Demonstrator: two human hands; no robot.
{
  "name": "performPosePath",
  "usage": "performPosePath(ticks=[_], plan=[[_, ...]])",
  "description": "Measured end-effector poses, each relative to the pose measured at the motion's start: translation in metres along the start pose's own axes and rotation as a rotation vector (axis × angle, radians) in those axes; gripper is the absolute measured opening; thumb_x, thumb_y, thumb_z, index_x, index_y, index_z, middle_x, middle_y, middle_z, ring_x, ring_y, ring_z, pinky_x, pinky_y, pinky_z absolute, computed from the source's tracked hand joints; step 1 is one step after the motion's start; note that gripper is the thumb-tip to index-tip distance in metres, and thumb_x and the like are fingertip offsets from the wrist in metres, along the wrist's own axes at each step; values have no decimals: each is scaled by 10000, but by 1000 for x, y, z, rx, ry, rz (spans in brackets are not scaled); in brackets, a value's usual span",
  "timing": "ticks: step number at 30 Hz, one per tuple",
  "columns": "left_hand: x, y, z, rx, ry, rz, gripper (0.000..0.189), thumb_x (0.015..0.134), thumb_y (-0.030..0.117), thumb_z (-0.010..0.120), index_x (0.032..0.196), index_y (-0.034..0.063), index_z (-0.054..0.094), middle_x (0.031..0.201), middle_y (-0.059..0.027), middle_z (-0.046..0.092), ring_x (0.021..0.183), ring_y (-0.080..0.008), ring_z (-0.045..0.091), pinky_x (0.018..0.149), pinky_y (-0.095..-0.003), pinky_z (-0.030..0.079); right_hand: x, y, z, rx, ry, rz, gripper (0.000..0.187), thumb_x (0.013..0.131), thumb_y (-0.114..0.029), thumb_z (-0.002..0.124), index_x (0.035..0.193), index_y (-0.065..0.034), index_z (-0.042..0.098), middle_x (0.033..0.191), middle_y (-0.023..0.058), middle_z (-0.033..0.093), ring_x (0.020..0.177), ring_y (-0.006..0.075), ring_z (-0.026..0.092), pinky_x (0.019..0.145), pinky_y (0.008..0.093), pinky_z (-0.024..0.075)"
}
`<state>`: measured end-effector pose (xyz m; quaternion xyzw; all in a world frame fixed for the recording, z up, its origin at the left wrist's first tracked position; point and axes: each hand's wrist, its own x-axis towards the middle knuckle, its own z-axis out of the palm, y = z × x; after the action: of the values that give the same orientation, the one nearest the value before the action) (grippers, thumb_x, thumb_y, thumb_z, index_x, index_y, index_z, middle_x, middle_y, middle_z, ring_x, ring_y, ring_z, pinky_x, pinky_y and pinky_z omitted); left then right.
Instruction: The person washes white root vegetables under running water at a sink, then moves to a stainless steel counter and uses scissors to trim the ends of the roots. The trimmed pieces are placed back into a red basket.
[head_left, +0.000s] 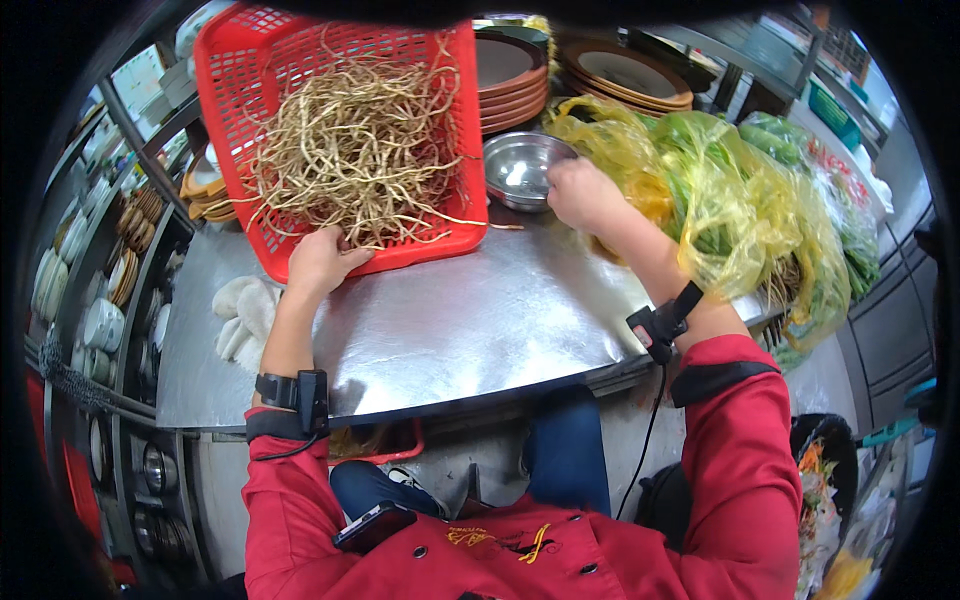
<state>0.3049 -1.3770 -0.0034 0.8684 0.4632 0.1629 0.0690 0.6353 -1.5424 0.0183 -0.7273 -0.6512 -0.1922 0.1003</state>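
Note:
A red plastic basket (480, 135) stands on the steel table (450, 337), heaped with long, thin, pale roots (360, 142). My left hand (322, 262) is at the basket's near rim, thumb and fingers by the lowest roots; whether it grips the rim or a root I cannot tell. To the right of the basket sits a round stainless steel bowl (523, 169). My right hand (581, 191) is at the bowl's right edge with its fingers curled; what it holds, if anything, is hidden. A short piece of root (506, 226) lies just below the bowl.
White gloves (247, 315) lie at the table's left. Brown-rimmed plates (512, 82) are stacked behind the bowl, with more plates (630, 71) to their right. Yellow plastic bags of leafy greens (739, 195) crowd the right side. Shelves of dishes (105, 322) stand left; a bin of scraps (821, 480) is lower right.

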Motion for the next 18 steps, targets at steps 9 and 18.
performPosePath(ticks=[9, 18], plan=[[1, -3, 2, 47, -22, 7, 443, 695, 451, 729, 750, 34, 588, 758, -160, 645, 765, -321, 629, 667, -414, 475, -6, -9, 11, 661, -184, 125, 236, 883, -181, 494, 953, 11, 612, 907, 184, 659, 881, 329, 627, 779, 403, 480], [0, -4, 2, 40, -18, 4, 430, 710, 438, 718, 791, 32, 605, 786, -153, 651, 788, -318, 631, 677, -416, 477, 12, 77, 50, 572, 106, 497, 236, 843, -61, 491, 1016, 38, 616, 943, 169, 654, 931, 270, 612, 836, 329, 464]])
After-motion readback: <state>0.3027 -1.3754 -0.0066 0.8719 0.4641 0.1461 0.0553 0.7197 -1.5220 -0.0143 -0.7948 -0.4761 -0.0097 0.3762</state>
